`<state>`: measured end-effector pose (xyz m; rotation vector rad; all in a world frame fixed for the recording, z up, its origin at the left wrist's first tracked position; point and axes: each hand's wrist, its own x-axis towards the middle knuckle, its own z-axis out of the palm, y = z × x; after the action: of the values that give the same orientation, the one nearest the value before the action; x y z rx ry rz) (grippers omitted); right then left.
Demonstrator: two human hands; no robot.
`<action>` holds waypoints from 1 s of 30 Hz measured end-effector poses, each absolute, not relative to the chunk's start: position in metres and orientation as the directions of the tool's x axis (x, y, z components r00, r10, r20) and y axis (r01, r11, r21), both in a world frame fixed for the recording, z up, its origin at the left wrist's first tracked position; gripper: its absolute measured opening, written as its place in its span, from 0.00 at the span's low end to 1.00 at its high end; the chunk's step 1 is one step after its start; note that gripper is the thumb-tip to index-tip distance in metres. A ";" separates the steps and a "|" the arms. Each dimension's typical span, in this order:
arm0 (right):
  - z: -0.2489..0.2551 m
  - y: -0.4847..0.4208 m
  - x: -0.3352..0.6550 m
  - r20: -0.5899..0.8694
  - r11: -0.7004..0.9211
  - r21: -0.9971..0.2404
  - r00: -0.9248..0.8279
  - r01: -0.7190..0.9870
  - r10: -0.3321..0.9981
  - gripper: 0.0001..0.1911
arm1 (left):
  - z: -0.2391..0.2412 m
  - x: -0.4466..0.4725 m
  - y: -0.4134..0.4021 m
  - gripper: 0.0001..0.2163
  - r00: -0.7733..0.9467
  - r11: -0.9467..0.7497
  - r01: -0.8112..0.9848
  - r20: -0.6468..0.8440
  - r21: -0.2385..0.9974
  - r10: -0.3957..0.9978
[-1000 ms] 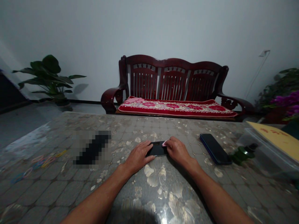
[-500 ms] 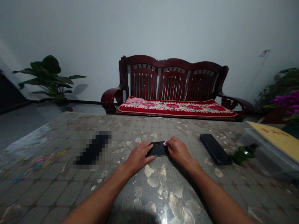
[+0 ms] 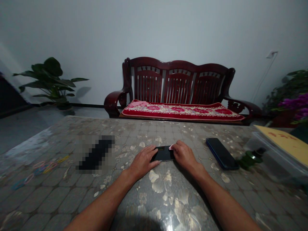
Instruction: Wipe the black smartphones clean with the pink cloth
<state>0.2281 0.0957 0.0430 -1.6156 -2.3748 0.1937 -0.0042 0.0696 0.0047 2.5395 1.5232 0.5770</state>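
A dark, glossy phone (image 3: 165, 155) lies flat and sideways on the patterned tabletop between my hands. My left hand (image 3: 143, 159) grips its left end, with the thumb along the near edge and the fingers on the far edge. Over its right end, my right hand (image 3: 183, 154) is closed on a small pinkish-white cloth or tissue (image 3: 171, 147). Only a corner of that piece shows beyond the fingers; the rest is hidden in the hand.
Another phone (image 3: 221, 153) lies to the right, beside a green bottle (image 3: 250, 159) and a clear plastic box (image 3: 263, 165) with a yellow envelope (image 3: 286, 141) on top. Coloured rubber bands (image 3: 49, 166) and a blurred-out dark object (image 3: 96, 154) are at left. Behind stands a wooden bench (image 3: 178, 81).
My right hand has shifted very slightly to the right along the phone, with the pinkish piece still in it. My left hand stays where it was.
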 end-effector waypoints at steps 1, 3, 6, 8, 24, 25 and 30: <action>0.042 0.095 0.226 0.144 0.395 -0.278 -0.368 0.876 0.918 0.17 | 0.004 -0.004 0.070 0.23 0.419 -0.486 0.822 0.263 0.298 0.869; 0.039 0.092 0.223 0.154 0.442 -0.315 -0.415 0.840 0.897 0.17 | 0.004 -0.004 0.070 0.23 0.420 -0.489 0.820 0.266 0.297 0.868; 0.039 0.089 0.219 0.155 0.474 -0.336 -0.449 0.814 0.880 0.17 | 0.005 -0.004 0.070 0.23 0.421 -0.486 0.819 0.258 0.305 0.870; 0.041 0.090 0.220 0.144 0.454 -0.323 -0.430 0.830 0.891 0.17 | 0.005 -0.004 0.070 0.23 0.417 -0.482 0.818 0.253 0.314 0.873; 0.041 0.089 0.219 0.140 0.495 -0.316 -0.477 0.809 0.868 0.16 | 0.007 -0.004 0.069 0.23 0.405 -0.470 0.822 0.251 0.321 0.879; 0.041 0.089 0.219 0.138 0.498 -0.318 -0.481 0.807 0.866 0.16 | 0.007 -0.004 0.069 0.23 0.404 -0.472 0.819 0.256 0.326 0.878; 0.048 0.093 0.226 0.125 0.389 -0.245 -0.369 0.888 0.921 0.16 | 0.010 -0.003 0.067 0.22 0.404 -0.475 0.815 0.263 0.331 0.876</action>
<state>0.2258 0.0930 0.0479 -1.6021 -2.4074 0.1986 -0.0032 0.0673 0.0105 2.5029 1.5200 0.6097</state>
